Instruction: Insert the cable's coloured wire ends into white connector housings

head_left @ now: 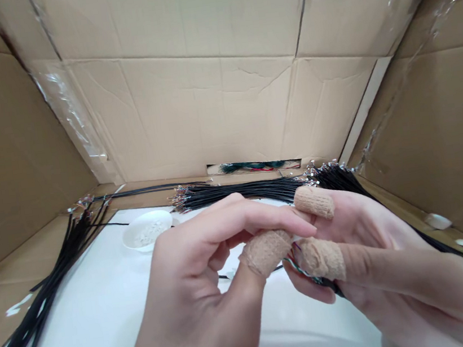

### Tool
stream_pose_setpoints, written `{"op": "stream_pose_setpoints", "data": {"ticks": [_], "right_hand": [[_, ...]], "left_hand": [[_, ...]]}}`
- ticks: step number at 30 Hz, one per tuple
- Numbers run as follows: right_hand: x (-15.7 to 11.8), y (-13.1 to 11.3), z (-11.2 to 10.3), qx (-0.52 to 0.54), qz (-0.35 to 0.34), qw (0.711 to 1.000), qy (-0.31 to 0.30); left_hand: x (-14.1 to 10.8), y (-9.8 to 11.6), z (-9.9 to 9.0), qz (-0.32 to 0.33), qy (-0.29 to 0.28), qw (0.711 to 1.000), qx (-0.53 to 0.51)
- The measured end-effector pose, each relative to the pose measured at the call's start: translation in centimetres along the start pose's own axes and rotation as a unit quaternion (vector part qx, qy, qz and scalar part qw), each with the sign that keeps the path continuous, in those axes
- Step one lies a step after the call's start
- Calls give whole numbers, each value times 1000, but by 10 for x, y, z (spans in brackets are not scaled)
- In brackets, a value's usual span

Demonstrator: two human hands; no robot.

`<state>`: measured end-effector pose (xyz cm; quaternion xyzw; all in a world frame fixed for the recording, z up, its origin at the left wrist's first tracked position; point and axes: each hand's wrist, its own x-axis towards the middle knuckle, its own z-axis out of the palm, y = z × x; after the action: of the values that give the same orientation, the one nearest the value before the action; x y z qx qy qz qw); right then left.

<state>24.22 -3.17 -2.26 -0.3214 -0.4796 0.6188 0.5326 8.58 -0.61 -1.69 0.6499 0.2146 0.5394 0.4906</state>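
Note:
My left hand (211, 278) is closed in a pinch, its wrapped thumb and its index finger meeting beside the right fingertips. Whatever lies between them is hidden. My right hand (386, 250) pinches the thin coloured wires (295, 264) at the end of a black cable (331, 284), which runs back under the wrapped thumb and across the fingers. Tan wraps cover both thumbs and the right index fingertip. Behind the hands, part of another black cable (278, 268) shows low over the white table surface (116, 302).
A white bowl (147, 231) with small white pieces stands at the back left. Bundles of black cables lie at the left (62, 264), the back (242, 192) and the right (338, 176). Cardboard walls (206, 108) enclose the table, with a slot (254, 166) in the back one.

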Motion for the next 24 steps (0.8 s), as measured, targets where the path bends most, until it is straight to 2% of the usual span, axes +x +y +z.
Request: {"op": "stream_pose_setpoints", "data": {"ticks": [3,7,9,12,18,21,24], "right_hand": [[1,-1,-2,-26,4,1000,-14],[1,-1,-3,-22,-6,1000,-15],[0,0,0,-16,-33,999,6],[-3,3,6,-59,-115,989,64],[-8,12,15,-226,-285,920,145],[-9,16,21,-262,-304,891,213],[-10,19,27,-284,-328,871,229]], "left_hand": [[-1,-1,0,14,9,1000,15],[-1,-3,-2,-6,-10,1000,-26],[0,-4,-3,-17,-12,999,-50],[1,-7,-5,-16,5,999,-41],[0,-10,-7,4,30,1000,7],[1,-9,-5,5,25,1000,-11],[1,-8,-3,1,20,1000,-10]]}}
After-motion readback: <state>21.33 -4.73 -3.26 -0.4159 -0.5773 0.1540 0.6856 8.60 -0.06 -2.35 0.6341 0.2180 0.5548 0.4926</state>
